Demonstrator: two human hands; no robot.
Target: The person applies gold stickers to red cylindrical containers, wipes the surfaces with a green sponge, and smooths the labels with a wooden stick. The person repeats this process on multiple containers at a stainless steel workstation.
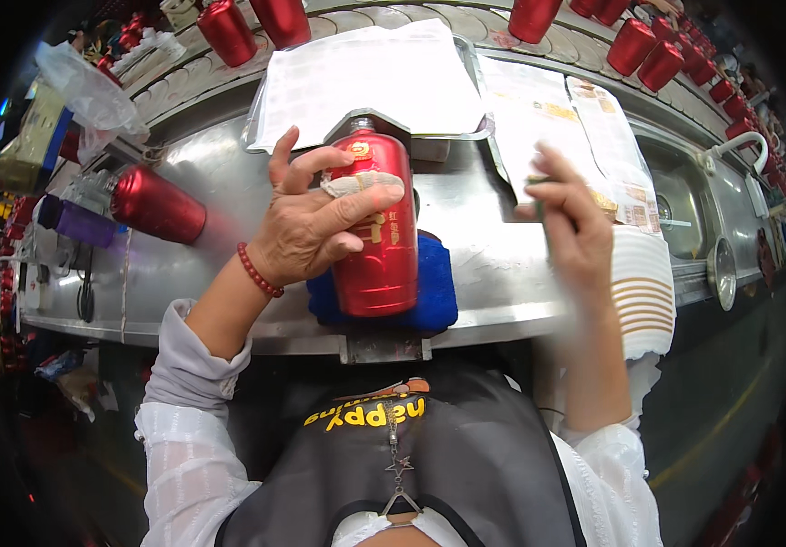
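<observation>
Red bottle: a gold emblem near the shoulder, larger gold characters lower on the front, and a narrow column of small characters just to their right; the left hand's fingers cover part of the front.
Dark apron: yellow lettering in two lines across the chest, upside down in this view, with an orange picture near it.
Label sheets: gold and brown printed patches, right side of the surface, too small to read.
White sheets: faint pale marks, illegible.
</observation>
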